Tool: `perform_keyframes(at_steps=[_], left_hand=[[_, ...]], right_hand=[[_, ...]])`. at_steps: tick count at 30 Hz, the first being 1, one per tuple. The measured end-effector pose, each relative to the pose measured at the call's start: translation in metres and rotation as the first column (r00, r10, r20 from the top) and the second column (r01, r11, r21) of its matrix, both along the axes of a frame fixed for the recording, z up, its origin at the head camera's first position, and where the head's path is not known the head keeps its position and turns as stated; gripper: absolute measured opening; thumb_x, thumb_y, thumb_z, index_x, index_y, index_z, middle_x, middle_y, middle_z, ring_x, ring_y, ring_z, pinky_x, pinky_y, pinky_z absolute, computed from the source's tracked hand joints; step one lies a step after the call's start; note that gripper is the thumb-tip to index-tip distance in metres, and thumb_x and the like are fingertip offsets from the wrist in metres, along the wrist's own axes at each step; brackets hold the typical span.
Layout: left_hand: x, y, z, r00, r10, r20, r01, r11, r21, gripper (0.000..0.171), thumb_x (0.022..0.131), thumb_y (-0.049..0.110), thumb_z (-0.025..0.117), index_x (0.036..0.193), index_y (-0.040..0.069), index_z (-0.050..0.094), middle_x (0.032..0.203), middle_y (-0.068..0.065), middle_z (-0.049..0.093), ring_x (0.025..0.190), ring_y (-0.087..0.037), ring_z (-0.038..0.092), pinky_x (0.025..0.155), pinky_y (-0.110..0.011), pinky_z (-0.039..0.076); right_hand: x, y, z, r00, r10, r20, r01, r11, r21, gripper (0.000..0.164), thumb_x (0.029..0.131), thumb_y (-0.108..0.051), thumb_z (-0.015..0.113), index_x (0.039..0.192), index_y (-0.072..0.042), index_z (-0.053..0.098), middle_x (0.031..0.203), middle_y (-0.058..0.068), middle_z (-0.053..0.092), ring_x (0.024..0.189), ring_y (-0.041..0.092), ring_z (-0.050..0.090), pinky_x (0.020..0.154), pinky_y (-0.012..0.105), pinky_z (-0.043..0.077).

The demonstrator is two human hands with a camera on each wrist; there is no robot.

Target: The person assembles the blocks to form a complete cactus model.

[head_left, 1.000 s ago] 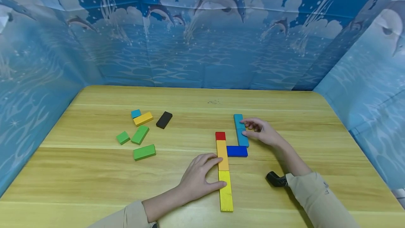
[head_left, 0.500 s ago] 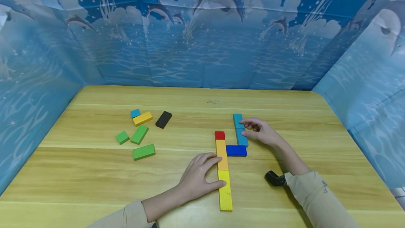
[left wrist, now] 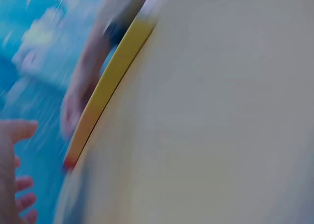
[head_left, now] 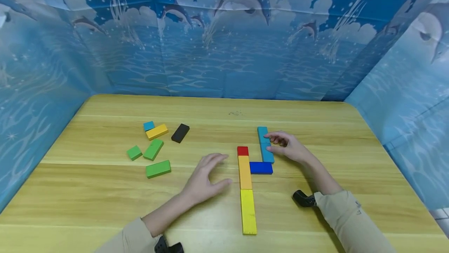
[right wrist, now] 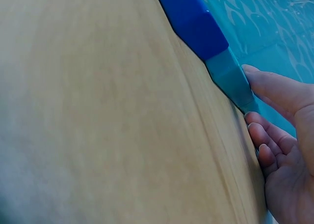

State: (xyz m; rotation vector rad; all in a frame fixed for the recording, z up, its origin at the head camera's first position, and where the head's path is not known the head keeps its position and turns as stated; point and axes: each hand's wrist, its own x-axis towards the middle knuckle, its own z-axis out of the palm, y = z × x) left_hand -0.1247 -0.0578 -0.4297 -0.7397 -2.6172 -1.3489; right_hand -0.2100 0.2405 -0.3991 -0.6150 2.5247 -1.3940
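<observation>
In the head view, a red block (head_left: 242,151), an orange block (head_left: 244,173) and a yellow block (head_left: 248,212) lie end to end in a line. From the orange block's right side a dark blue block (head_left: 261,167) sticks out. Behind its right end two light blue blocks (head_left: 267,153) run away from me, end to end. My left hand (head_left: 205,179) hovers left of the orange block, fingers spread and holding nothing. The thumb and fingertips of my right hand (head_left: 289,147) touch the right side of the light blue blocks; in the right wrist view its other fingers are loosely bent.
Loose blocks lie at the left: a black block (head_left: 180,133), an amber block (head_left: 157,131), a small light blue block (head_left: 149,126) and several green blocks (head_left: 158,169). A dolphin-print curtain (head_left: 224,50) stands around the wooden table (head_left: 105,206).
My left hand has let go of the orange and yellow blocks and moved off to the left. My right hand stays at the light blue blocks. The blocks keep their arrangement.
</observation>
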Motion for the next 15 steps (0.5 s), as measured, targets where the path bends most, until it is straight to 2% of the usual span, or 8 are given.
perform_keyframes(at_steps=[3,7,11,15], left_hand=[[-0.021,-0.027,0.009,0.996,0.041,-0.084,-0.044,0.999,-0.031,0.062,0.076,0.029,0.073,0.130,0.011,0.049,0.130,-0.009,0.049,0.121,-0.027,0.041,0.099,-0.052,0.032],[-0.046,-0.066,0.020,0.985,0.068,-0.156,-0.090,0.986,-0.138,0.063,0.077,0.028,0.073,0.132,0.010,0.048,0.131,-0.011,0.048,0.121,-0.030,0.040,0.098,-0.055,0.031],[-0.067,-0.100,0.025,0.990,0.064,-0.122,-0.095,0.959,-0.267,0.064,0.079,0.031,0.072,0.134,0.013,0.045,0.134,-0.013,0.044,0.123,-0.033,0.036,0.098,-0.055,0.028],[-0.085,-0.123,0.026,0.995,0.059,-0.076,-0.082,0.928,-0.363,0.067,0.078,0.033,0.071,0.136,0.015,0.043,0.137,-0.013,0.041,0.126,-0.035,0.031,0.100,-0.058,0.021]], right_hand=[[0.001,0.000,0.000,1.000,-0.002,-0.002,0.002,1.000,0.000,0.038,0.085,-0.003,0.062,0.120,0.007,0.053,0.099,0.022,0.049,0.084,0.026,0.041,0.069,0.026,0.036],[0.001,0.000,0.000,1.000,-0.005,0.000,0.005,1.000,0.004,0.038,0.085,-0.004,0.062,0.120,0.007,0.053,0.099,0.022,0.049,0.084,0.026,0.041,0.069,0.026,0.036],[0.001,0.000,0.000,1.000,-0.008,0.004,0.007,1.000,0.009,0.038,0.085,-0.004,0.062,0.120,0.006,0.053,0.099,0.021,0.049,0.084,0.027,0.041,0.069,0.026,0.036],[0.000,-0.001,0.001,1.000,-0.008,0.009,0.008,1.000,0.014,0.038,0.085,-0.005,0.062,0.121,0.006,0.053,0.100,0.020,0.049,0.085,0.027,0.041,0.069,0.026,0.037]])
